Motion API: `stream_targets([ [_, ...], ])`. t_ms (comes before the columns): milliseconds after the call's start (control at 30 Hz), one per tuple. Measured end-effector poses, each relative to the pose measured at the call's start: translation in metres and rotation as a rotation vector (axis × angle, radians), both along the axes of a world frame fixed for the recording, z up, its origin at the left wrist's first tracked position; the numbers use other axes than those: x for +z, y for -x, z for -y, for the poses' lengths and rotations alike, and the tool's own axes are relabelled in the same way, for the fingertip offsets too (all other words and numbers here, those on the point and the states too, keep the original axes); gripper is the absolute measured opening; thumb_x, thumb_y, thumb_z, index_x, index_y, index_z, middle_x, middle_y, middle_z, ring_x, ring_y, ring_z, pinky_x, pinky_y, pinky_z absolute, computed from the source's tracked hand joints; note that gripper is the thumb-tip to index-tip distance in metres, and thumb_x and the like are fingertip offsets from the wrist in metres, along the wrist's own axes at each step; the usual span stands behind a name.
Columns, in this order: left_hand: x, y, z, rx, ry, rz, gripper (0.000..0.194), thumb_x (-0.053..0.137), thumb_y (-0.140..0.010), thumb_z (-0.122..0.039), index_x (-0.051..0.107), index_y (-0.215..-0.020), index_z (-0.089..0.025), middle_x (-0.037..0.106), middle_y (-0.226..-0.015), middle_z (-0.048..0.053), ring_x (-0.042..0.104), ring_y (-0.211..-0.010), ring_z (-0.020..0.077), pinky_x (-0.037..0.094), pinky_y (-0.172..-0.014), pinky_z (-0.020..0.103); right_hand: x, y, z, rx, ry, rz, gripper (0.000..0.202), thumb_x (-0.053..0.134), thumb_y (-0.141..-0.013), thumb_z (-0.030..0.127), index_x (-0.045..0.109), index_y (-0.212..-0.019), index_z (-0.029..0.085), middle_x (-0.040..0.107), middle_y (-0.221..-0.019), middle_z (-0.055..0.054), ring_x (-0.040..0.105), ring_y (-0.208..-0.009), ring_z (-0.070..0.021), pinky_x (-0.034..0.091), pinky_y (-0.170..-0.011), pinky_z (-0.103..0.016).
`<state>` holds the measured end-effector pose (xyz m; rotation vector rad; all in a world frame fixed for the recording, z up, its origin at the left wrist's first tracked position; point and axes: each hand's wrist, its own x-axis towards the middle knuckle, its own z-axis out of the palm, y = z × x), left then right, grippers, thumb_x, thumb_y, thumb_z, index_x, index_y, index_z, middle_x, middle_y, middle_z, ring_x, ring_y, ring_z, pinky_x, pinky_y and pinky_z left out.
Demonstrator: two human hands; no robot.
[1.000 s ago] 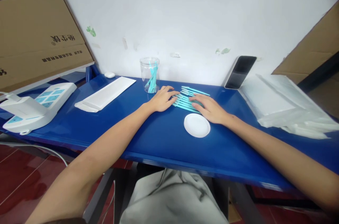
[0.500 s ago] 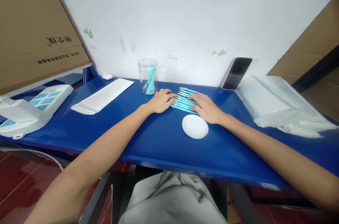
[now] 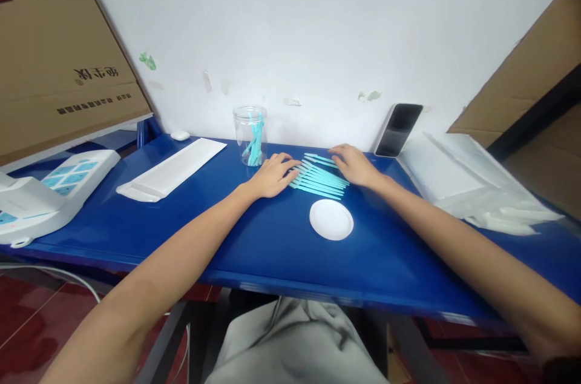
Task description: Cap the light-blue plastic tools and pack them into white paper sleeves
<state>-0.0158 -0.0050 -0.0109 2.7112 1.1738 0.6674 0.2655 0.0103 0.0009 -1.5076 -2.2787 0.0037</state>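
Several thin turquoise sticks (image 3: pixel 320 181) lie side by side on the blue table, between my two hands. My left hand (image 3: pixel 273 175) rests at their left ends, its fingers apart and touching the tips. At the upper right of the row, my right hand (image 3: pixel 354 164) has its fingers spread beside the right end of the topmost stick. Whether it touches that stick is hard to tell. A clear jar (image 3: pixel 250 137) behind my left hand holds more turquoise sticks upright. In front of the row is a round white lid (image 3: pixel 331 219).
On the blue table (image 3: pixel 272 251), a long white packet (image 3: pixel 175 171) and a white device (image 3: pixel 59 193) are at left, with a small white case (image 3: pixel 180 135) behind. A phone (image 3: pixel 399 129) leans on the wall at right, beside plastic bags (image 3: pixel 467 178). Cardboard (image 3: pixel 59 51) stands at left.
My right hand has moved up and away from the middle of the row, uncovering the sticks' right ends. My left hand stays at the left ends. The view has shifted slightly.
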Motion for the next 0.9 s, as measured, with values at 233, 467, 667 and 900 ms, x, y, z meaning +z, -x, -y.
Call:
stream_targets([
  [233, 0.018, 0.012, -0.003, 0.152, -0.199, 0.529, 0.036, 0.046, -0.093, -0.032, 0.07, -0.07, -0.016, 0.062, -0.064, 0.002, 0.054, -0.061, 0.0148, 0.041, -0.065, 0.029, 0.023, 0.02, -0.04, -0.054, 0.244, 0.088, 0.021, 0.065, -0.089, 0.02, 0.082, -0.1, 0.014, 0.08, -0.103, -0.009, 0.071, -0.097, -0.0217, 0.05, -0.09, -0.025],
  [467, 0.019, 0.029, -0.01, 0.265, -0.343, 0.646, 0.035, 0.05, -0.087, -0.032, 0.054, -0.055, -0.018, 0.036, -0.048, -0.004, 0.036, -0.047, 0.0105, 0.028, -0.055, 0.029, 0.033, 0.023, -0.054, -0.156, 0.397, 0.072, 0.021, 0.072, -0.084, 0.021, 0.082, -0.101, 0.013, 0.08, -0.092, -0.006, 0.069, -0.077, -0.0149, 0.051, -0.069, -0.02],
  [667, 0.028, 0.037, -0.014, 0.406, -0.424, 0.836, 0.032, 0.051, -0.087, -0.031, 0.042, -0.058, -0.02, 0.029, -0.052, -0.005, 0.031, -0.051, 0.0109, 0.026, -0.056, 0.028, 0.032, 0.019, -0.045, -0.22, 0.295, 0.124, 0.026, 0.066, -0.083, 0.01, 0.08, -0.106, 0.008, 0.078, -0.103, -0.013, 0.07, -0.09, -0.0182, 0.05, -0.078, -0.022],
  [900, 0.019, 0.063, -0.032, 0.557, -0.495, 0.998, 0.034, 0.062, -0.087, -0.041, 0.052, -0.111, -0.02, 0.046, -0.08, -0.001, 0.05, -0.075, 0.0176, 0.041, -0.078, 0.032, 0.06, 0.038, 0.025, -0.083, 0.194, 0.167, 0.032, 0.055, -0.097, 0.03, 0.075, -0.116, 0.013, 0.076, -0.11, -0.012, 0.069, -0.101, -0.0226, 0.048, -0.087, -0.028],
])
